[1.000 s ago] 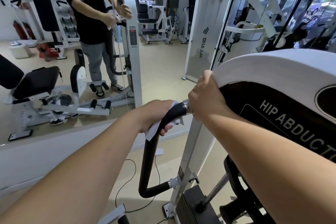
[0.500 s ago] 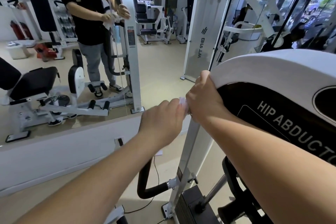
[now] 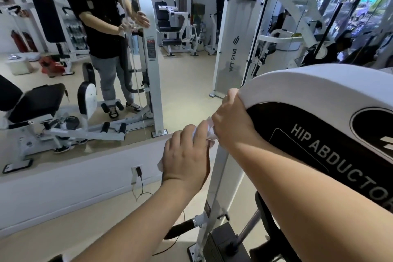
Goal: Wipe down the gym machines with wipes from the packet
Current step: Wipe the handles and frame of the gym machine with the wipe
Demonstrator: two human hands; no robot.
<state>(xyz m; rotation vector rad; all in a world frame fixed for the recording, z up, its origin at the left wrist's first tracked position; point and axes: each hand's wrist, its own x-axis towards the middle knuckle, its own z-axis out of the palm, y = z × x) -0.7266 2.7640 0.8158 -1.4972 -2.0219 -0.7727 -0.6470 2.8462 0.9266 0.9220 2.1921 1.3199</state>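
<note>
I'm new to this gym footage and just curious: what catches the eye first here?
Two bare forearms reach in from below: the left hand holds a white wipe, and the right hand grips the top edge of the hip abductor machine. On the left, a wall mirror reflects the person standing.

Beige floor [image 3: 63, 234] with the white machine frame [image 3: 213, 204] and a black cable [image 3: 142, 183] on it.
</note>
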